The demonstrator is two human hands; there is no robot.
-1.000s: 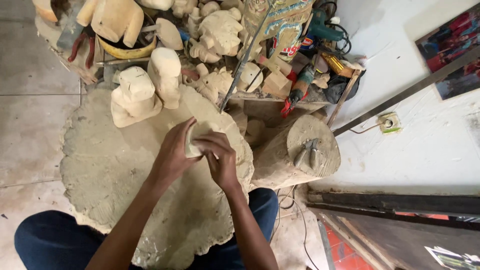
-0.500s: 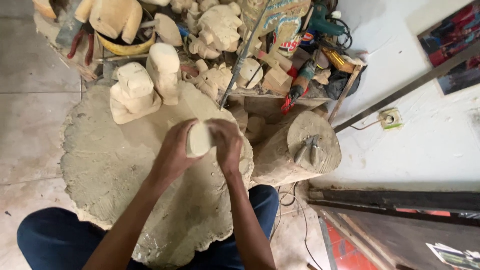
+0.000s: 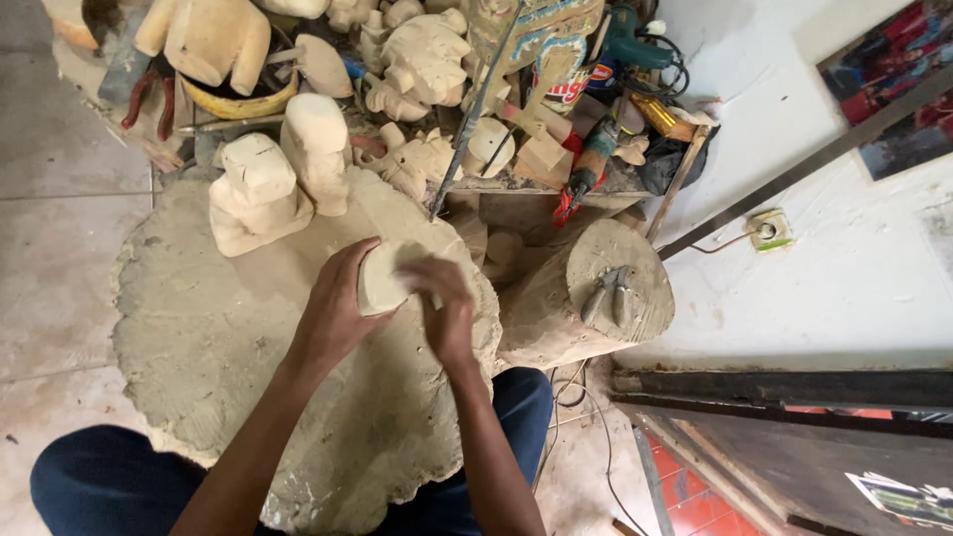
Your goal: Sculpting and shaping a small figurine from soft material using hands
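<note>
My left hand (image 3: 336,310) grips a small pale wooden piece (image 3: 382,281) from its left side, above the big round wooden slab (image 3: 199,347) on my lap. My right hand (image 3: 444,308) lies against the piece's right face, fingers curled over it; anything held between those fingers is hidden. Two rough pale carvings (image 3: 260,194) stand upright on the slab's far edge, just beyond my hands.
A log stump (image 3: 586,298) with pliers (image 3: 608,293) on top stands to the right. Beyond the slab lies a heap of unfinished carvings (image 3: 422,55), a metal rod (image 3: 472,114), power tools (image 3: 625,45) and cables. Tiled floor on the left, white wall on the right.
The pale piece has been turned between my hands. My right hand has slid down across its face, and both hands have shifted slightly toward me.
</note>
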